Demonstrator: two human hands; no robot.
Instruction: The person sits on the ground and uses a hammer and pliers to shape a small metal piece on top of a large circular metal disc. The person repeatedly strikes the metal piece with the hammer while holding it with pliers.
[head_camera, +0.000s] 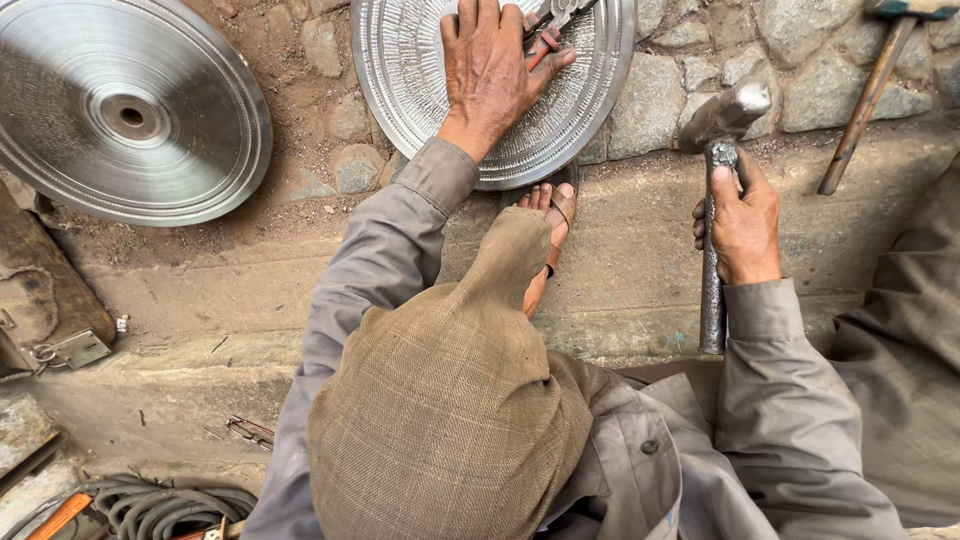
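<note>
Upon the engraved metal plate (590, 90) at the top of the view, the left hand (492, 72) lies palm down, fingers spread flat against the patterned surface, its grip pressing the plate rather than closing around it. Just beside its fingers sit red-handled pliers (545, 30), touching the plate; whether the fingertips touch the pliers I cannot tell. The plate is round, silver, ringed with fine chased lines, and rests partly on rough stone paving (690, 90) and partly at the edge of a concrete step (620, 260). A sandalled foot (552, 225) pokes out below the plate's lower rim, touching or nearly touching it.

To the right, well apart from the plate, the right hand (742, 225) is closed tightly around the metal handle of a hammer (722, 120), its grip wrapped near the upper part of the shaft, with the blurred head raised above the stones and the handle's end pointing down toward the sleeve. Both arms wear grey sleeves, and a coarse brown cloth (450, 410) covers the lap.

Farther out, a second hammer (868, 95) with a wooden handle lies on the stones at the upper right. At the upper left a smooth, plain metal disc (125, 110) with a central hole lies on the dirt. Coiled grey cable (165, 505) sits at the lower left corner.
</note>
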